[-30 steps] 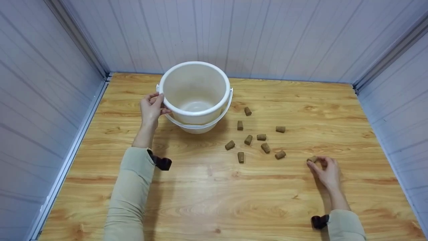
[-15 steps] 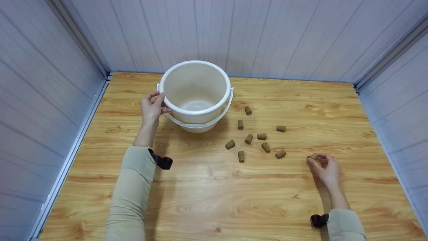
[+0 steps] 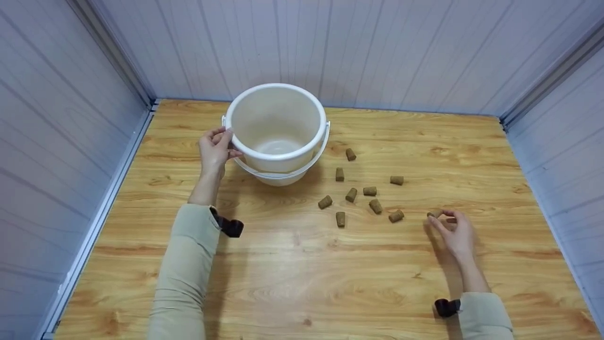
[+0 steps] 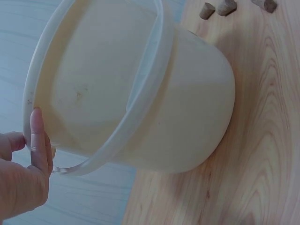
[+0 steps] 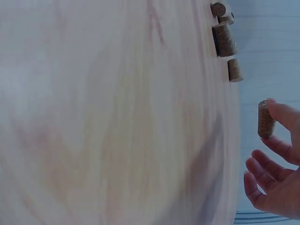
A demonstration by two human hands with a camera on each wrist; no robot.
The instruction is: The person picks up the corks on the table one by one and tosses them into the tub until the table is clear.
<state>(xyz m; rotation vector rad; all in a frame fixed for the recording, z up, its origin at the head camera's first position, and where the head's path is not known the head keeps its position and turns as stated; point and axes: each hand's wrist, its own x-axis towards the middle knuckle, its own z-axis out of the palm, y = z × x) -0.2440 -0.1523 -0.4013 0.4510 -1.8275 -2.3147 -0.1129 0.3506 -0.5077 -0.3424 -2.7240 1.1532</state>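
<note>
A white bucket (image 3: 278,163) stands upright at the back left, its handle hanging down in front. My left hand (image 3: 214,148) pinches the bucket's rim at its left side; in the left wrist view thumb and fingers lie on either side of that rim. On the right, my right hand (image 3: 457,233) pinches a brown cork stopper (image 5: 266,119) between thumb and index finger, slightly above the wooden surface. The other fingers of this hand curl loosely, apart from the cork. Several more corks (image 3: 351,195) lie scattered between the bucket and my right hand.
The wood-patterned tabletop (image 3: 302,278) carries everything. A pale panelled wall (image 3: 401,52) rises behind it, with a left wall (image 3: 56,141) and a right wall (image 3: 566,156) at the sides. The nearest loose cork (image 3: 396,216) lies left of my right hand.
My right hand has lifted its cork off the table and moved slightly up and to the left. The left hand keeps its grip on the bucket rim.
</note>
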